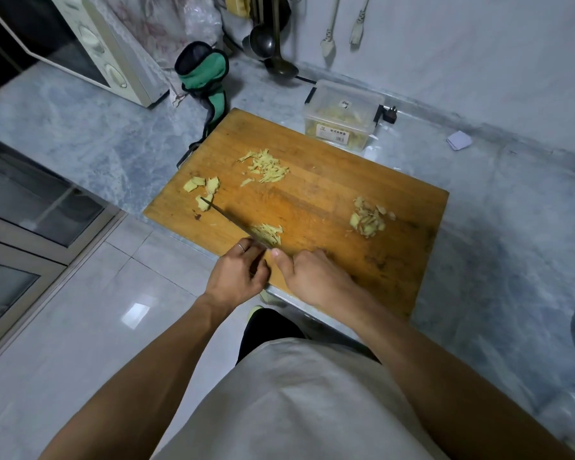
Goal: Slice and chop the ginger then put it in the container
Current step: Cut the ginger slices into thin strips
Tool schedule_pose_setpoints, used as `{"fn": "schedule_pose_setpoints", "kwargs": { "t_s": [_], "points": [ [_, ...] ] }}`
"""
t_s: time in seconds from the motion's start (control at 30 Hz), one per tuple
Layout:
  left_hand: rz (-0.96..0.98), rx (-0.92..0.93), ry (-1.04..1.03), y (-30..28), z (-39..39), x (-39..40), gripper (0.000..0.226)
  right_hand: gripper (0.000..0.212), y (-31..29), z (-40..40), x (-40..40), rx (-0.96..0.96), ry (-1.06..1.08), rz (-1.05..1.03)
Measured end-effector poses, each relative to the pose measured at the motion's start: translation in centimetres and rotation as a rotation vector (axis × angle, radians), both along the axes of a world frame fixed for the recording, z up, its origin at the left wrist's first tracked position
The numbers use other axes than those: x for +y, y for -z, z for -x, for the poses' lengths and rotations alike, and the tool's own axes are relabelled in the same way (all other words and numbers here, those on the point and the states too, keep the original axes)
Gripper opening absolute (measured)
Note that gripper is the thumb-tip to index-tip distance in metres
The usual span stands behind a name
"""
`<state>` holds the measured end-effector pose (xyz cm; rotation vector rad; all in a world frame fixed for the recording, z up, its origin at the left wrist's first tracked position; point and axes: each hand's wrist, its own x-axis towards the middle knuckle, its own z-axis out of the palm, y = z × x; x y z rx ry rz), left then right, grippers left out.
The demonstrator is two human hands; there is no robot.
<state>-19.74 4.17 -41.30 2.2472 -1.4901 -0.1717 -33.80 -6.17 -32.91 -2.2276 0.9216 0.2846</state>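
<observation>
A wooden cutting board lies on the marble counter. My left hand grips the handle of a knife, whose blade points away to the left across the board. Thin ginger strips lie against the blade near its heel. My right hand rests on the board just right of them, thumb toward the knife and fingers bent down out of sight. More ginger strips sit at the board's far side, ginger slices at its left, and rough ginger pieces at its right. A clear plastic container with ginger inside stands behind the board.
A microwave stands at the back left, and a green-and-black pouch sits beside it. Ladles hang against the wall. A small paper scrap lies at the right. The counter edge runs just under my hands.
</observation>
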Motion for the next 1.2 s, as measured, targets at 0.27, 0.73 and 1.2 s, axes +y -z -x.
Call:
{"fn": "schedule_pose_setpoints", "kwargs": {
  "t_s": [0.27, 0.73, 1.2],
  "points": [
    [-0.061, 0.043, -0.020, -0.2, 0.1, -0.1, 0.047, 0.074, 0.4, 1.8, -0.2, -0.016, 0.020, 0.033],
    [-0.024, 0.052, -0.020, -0.3, 0.1, 0.1, 0.036, 0.072, 1.0, 0.1, 1.3, 0.004, -0.011, 0.035],
    [0.297, 0.644, -0.478, -1.6, 0.5, -1.1, 0.018, 0.068, -0.8, 3.3, -4.3, -0.177, 0.101, -0.161]
  ]
}}
